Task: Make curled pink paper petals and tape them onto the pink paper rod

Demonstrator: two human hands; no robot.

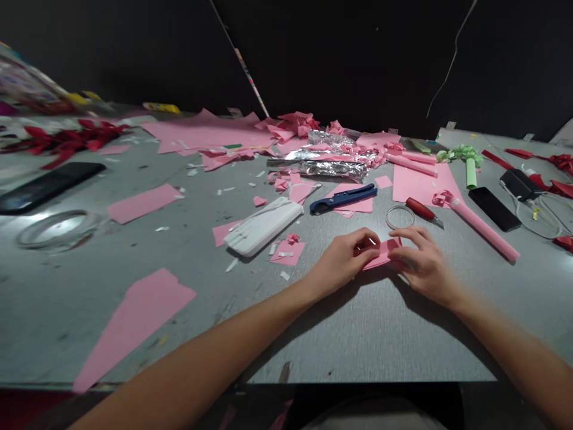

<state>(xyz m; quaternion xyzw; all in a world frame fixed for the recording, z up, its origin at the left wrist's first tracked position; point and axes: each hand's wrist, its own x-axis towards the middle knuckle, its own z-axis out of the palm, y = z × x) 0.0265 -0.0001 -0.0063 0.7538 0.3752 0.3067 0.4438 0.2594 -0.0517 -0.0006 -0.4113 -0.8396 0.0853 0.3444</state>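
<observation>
A small folded piece of pink paper [380, 257] is held between both hands, just above the grey table [331, 340]. My left hand [347, 257] pinches its left end between thumb and fingers. At the right end, my right hand [418, 263] grips it with thumb and fingertips. Just beyond the hands lie a ring of thin wire [400, 218] and a red-handled craft knife [423, 211]. Farther off to the left rests a blue cutting tool [344, 199] on pink paper. A white power bank-like block [265, 226] lies left of my left hand.
Rolled pink paper [486, 230] and a black phone [495, 209] lie at right, with a charger [520, 184] and cables. Crumpled foil [333, 169] and pink scraps spread along the back. Pink pieces [134, 322], another wire coil [56, 229] and a phone [51, 187] lie left.
</observation>
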